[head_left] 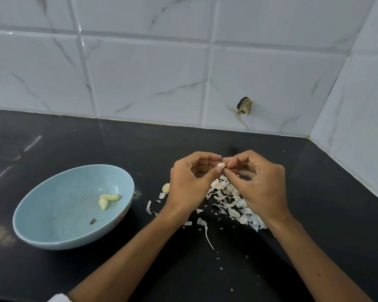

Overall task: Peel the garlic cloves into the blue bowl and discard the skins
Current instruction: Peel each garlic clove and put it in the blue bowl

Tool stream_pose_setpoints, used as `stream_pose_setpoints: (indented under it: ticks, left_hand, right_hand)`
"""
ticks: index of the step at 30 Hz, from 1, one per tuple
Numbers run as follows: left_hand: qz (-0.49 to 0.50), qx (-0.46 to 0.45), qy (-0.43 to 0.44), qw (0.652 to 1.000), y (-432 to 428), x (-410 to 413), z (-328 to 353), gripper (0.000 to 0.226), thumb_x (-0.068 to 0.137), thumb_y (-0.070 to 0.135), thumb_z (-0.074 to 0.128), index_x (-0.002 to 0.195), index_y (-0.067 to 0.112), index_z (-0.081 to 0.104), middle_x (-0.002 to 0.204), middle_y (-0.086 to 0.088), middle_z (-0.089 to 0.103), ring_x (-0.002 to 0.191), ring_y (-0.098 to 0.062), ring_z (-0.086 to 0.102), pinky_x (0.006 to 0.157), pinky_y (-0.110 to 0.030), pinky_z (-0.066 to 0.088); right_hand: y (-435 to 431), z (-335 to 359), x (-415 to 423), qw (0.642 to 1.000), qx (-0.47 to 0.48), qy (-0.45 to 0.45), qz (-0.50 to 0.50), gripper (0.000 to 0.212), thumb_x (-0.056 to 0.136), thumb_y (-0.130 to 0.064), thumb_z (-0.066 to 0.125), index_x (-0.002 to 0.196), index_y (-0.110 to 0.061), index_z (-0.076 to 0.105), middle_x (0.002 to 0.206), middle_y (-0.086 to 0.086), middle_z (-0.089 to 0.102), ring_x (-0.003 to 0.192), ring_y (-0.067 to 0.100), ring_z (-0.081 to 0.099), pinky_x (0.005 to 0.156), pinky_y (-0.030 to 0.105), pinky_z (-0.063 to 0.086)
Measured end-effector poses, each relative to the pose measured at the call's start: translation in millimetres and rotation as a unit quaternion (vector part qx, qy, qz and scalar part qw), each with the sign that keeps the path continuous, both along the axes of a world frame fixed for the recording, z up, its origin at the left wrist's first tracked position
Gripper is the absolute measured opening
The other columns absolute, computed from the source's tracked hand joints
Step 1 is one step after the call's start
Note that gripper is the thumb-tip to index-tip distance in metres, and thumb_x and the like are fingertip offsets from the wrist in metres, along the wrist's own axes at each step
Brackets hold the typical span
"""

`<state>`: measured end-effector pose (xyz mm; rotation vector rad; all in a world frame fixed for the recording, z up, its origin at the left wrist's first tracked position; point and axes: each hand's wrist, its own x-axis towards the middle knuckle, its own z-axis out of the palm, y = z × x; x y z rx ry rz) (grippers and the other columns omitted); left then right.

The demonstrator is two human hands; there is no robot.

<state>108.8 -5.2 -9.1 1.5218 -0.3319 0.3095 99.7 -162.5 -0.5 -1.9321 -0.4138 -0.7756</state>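
A small garlic clove is pinched between the fingertips of my left hand and my right hand, held above the black counter. Under my hands lies a heap of white garlic skins, partly hidden by my right hand. Another clove in its skin lies on the counter just left of my left hand. The blue bowl stands at the left with two peeled cloves inside and a small brown scrap near its front.
The black counter runs back to a white tiled wall, which turns a corner at the right. Loose skin strips and crumbs are scattered in front of my hands. A dark broken hole shows in the wall tile.
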Motion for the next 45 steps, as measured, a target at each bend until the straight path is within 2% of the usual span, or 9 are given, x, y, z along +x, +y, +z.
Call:
stream_pose_setpoints:
  ticks: [4, 7, 12, 16, 24, 32, 35, 39, 45]
  left_hand:
    - [0.008, -0.028, 0.021, 0.999, 1.2, 0.4, 1.9, 0.022, 0.086, 0.012, 0.081, 0.105, 0.017, 0.072, 0.094, -0.001, 0.077, 0.087, -0.02, 0.076, 0.083, -0.039, 0.063]
    - [0.018, -0.028, 0.018, 0.999, 2.6, 1.1, 2.1, 0.025, 0.086, 0.011, 0.081, 0.107, 0.017, 0.069, 0.094, -0.004, 0.076, 0.088, -0.02, 0.076, 0.085, -0.045, 0.062]
    - [0.047, 0.03, 0.011, 0.998, 4.4, 0.8, 1.9, 0.031, 0.086, 0.014, 0.082, 0.111, 0.018, 0.064, 0.092, 0.0, 0.076, 0.084, -0.011, 0.075, 0.077, -0.029, 0.062]
    - [0.043, 0.06, 0.004, 0.997, 7.0, -1.6, 1.9, 0.046, 0.083, 0.016, 0.085, 0.121, 0.018, 0.059, 0.089, 0.002, 0.077, 0.08, -0.007, 0.075, 0.076, -0.023, 0.06]
    - [0.051, 0.07, -0.005, 0.996, 7.3, -9.4, -0.1, 0.055, 0.081, 0.017, 0.086, 0.127, 0.017, 0.057, 0.09, 0.002, 0.079, 0.083, -0.006, 0.076, 0.081, -0.022, 0.06]
    - [0.11, 0.111, 0.012, 0.988, 58.3, -38.7, 24.0, 0.016, 0.092, 0.005, 0.072, 0.098, 0.02, 0.071, 0.087, 0.004, 0.079, 0.083, -0.009, 0.076, 0.083, -0.04, 0.063]
    - [0.117, 0.148, 0.02, 0.982, 97.6, -49.8, 45.6, 0.004, 0.091, 0.014, 0.075, 0.089, 0.016, 0.073, 0.08, 0.001, 0.078, 0.077, -0.015, 0.077, 0.082, -0.04, 0.063]
    - [0.181, 0.21, 0.031, 0.96, 145.1, -54.8, 61.0, 0.013, 0.094, 0.021, 0.073, 0.084, 0.013, 0.072, 0.074, 0.004, 0.077, 0.071, -0.008, 0.075, 0.078, -0.032, 0.063]
    - [0.206, 0.285, 0.061, 0.934, 187.6, -50.5, 53.8, 0.017, 0.088, 0.028, 0.079, 0.082, 0.014, 0.072, 0.068, 0.006, 0.075, 0.066, -0.005, 0.073, 0.077, -0.035, 0.063]
  right_hand:
    - [-7.0, 8.1, 0.3, 1.0, -0.016, -0.008, -0.016, 0.008, 0.089, -0.012, 0.077, 0.097, -0.014, 0.079, 0.089, -0.011, 0.076, 0.082, 0.001, 0.073, 0.073, 0.016, 0.058]
    - [-16.6, 11.1, 2.4, 0.992, -0.111, -0.032, -0.048, 0.01, 0.091, -0.02, 0.075, 0.083, -0.017, 0.08, 0.073, -0.014, 0.072, 0.068, 0.003, 0.069, 0.062, 0.02, 0.054]
    - [-17.8, 1.0, 7.5, 0.986, -0.147, 0.063, -0.049, 0.024, 0.077, -0.002, 0.081, 0.085, -0.021, 0.07, 0.088, -0.013, 0.066, 0.084, 0.002, 0.063, 0.072, 0.012, 0.052]
    - [-13.1, 3.2, 5.7, 0.994, -0.074, 0.076, -0.018, 0.015, 0.088, -0.026, 0.078, 0.102, -0.023, 0.078, 0.096, -0.015, 0.073, 0.085, -0.001, 0.07, 0.075, 0.014, 0.056]
    - [-4.1, 4.2, -0.1, 0.991, -0.014, 0.123, 0.053, 0.013, 0.087, -0.02, 0.078, 0.1, -0.016, 0.08, 0.082, -0.007, 0.078, 0.076, 0.006, 0.075, 0.073, 0.02, 0.059]
    - [14.0, 8.7, -10.4, 0.969, 0.081, 0.196, 0.125, 0.011, 0.091, -0.014, 0.073, 0.1, -0.011, 0.078, 0.087, 0.004, 0.078, 0.083, 0.015, 0.075, 0.078, 0.023, 0.059]
    - [36.7, 23.9, -14.0, 0.965, 0.041, 0.195, 0.17, 0.01, 0.092, -0.016, 0.073, 0.1, -0.013, 0.078, 0.089, 0.002, 0.078, 0.083, 0.015, 0.074, 0.078, 0.024, 0.059]
    - [81.7, 50.0, -13.3, 0.957, -0.078, 0.168, 0.225, 0.009, 0.089, -0.022, 0.077, 0.096, -0.017, 0.079, 0.084, -0.002, 0.077, 0.078, 0.011, 0.074, 0.077, 0.024, 0.059]
    - [141.9, 72.5, 1.2, 0.92, -0.273, 0.127, 0.252, 0.009, 0.087, -0.025, 0.079, 0.094, -0.019, 0.079, 0.08, -0.009, 0.075, 0.076, 0.001, 0.069, 0.075, 0.014, 0.052]
